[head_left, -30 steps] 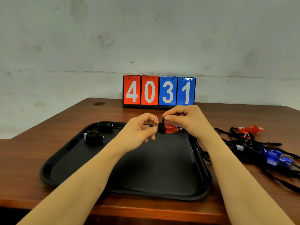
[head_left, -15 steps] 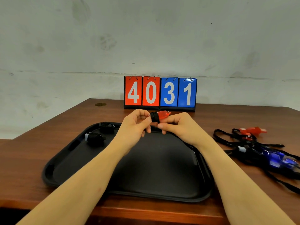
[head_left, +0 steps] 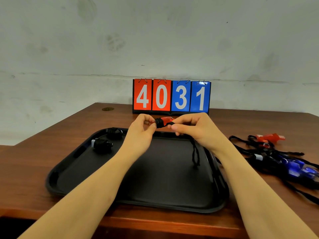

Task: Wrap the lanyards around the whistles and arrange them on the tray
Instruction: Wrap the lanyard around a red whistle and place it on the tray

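Red whistle (head_left: 166, 120), black lanyard (head_left: 159, 123) banded round its middle; left hand (head_left: 140, 133) and right hand (head_left: 194, 129) both pinch it above tray (head_left: 72, 173), loose cord dangling.

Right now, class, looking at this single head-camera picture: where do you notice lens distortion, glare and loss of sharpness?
Head view: the wide lens bends the table edges; soft glare glints on the blue whistles and the tray rim; the red whistle between left hand and right hand looks slightly soft.

left hand (head_left: 140, 131): fingers pinching (raised) | right hand (head_left: 195, 128): fingers curled, pinching | forearms extended forward
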